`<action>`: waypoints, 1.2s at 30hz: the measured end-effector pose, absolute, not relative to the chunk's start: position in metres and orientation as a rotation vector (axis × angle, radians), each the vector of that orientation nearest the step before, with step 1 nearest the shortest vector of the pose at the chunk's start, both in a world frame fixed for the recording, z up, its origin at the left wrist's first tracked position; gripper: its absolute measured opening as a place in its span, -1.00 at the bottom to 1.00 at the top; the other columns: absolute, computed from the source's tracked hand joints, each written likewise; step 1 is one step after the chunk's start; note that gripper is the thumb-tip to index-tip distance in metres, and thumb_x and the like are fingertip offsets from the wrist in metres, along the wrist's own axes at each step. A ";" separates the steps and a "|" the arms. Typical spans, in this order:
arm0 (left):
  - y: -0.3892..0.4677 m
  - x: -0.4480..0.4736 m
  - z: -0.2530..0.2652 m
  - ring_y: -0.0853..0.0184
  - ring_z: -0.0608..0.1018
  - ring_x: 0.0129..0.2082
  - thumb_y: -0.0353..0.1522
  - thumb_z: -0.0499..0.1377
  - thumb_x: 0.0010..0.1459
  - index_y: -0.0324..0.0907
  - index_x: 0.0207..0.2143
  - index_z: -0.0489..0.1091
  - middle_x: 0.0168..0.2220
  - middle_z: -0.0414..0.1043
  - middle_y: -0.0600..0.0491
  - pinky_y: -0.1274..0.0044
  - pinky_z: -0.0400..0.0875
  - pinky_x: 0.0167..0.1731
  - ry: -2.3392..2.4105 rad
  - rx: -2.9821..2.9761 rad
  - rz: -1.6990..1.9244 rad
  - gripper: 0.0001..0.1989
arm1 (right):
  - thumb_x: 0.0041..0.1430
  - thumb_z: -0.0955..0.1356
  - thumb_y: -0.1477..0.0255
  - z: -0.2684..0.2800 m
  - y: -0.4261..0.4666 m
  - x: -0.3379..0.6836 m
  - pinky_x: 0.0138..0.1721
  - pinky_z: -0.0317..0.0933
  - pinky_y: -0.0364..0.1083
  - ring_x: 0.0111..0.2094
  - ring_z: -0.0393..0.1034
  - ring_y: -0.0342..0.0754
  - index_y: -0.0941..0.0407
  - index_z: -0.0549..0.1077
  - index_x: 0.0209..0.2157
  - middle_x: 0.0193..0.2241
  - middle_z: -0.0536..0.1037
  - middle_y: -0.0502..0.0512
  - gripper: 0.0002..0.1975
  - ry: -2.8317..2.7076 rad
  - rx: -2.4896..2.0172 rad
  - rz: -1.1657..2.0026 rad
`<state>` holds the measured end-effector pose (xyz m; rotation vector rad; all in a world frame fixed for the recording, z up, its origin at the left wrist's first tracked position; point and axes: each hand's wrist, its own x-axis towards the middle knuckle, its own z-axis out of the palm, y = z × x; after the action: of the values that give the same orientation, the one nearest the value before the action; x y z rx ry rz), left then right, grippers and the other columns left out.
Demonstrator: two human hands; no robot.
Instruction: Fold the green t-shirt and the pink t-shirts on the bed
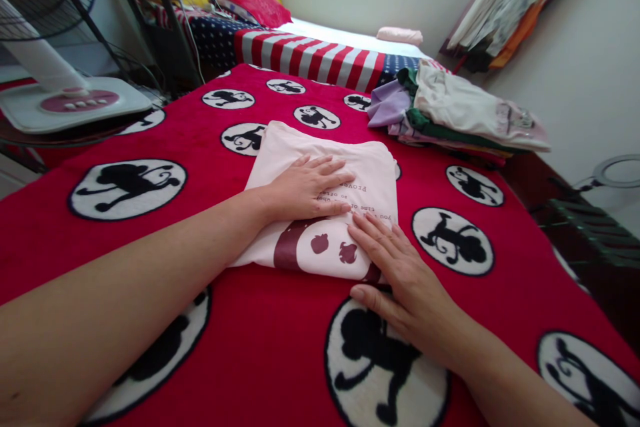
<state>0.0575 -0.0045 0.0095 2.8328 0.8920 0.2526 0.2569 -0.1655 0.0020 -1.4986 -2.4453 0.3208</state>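
A folded pale pink T-shirt [325, 250] with dark red print and lettering lies on a red blanket [265, 340] patterned with black monkeys in white ovals. My left hand [313, 188] rests flat across the middle of the shirt, fingers stretched out and pointing right. At the shirt's near right corner, my right hand [395, 267] lies with its fingers spread on the cloth and its thumb by the near edge. Neither hand grips anything. Part of the lettering is hidden under the left hand.
A pile of folded clothes [460, 107] sits at the bed's far right edge. On the left stands a white fan [75, 97] on a small round table. Beyond is a couch with a striped cover [310, 57] and red pillow [260, 8]. Clothes hang [525, 7] at upper right.
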 end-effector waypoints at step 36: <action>-0.005 0.057 0.011 0.09 -0.03 0.38 0.06 -0.05 0.26 0.02 0.32 0.08 0.40 -0.13 0.04 0.21 -0.24 0.31 0.896 2.813 0.231 -0.34 | 0.29 0.27 0.19 0.003 -0.166 0.257 0.35 -0.23 0.20 0.39 -0.26 0.03 0.03 0.00 0.35 0.38 -0.03 0.09 -0.32 -2.443 -1.499 0.326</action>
<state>0.0569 -0.0055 0.0114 2.8134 0.8962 0.2313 0.2565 -0.1661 0.0035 -1.4986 -2.4434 0.3256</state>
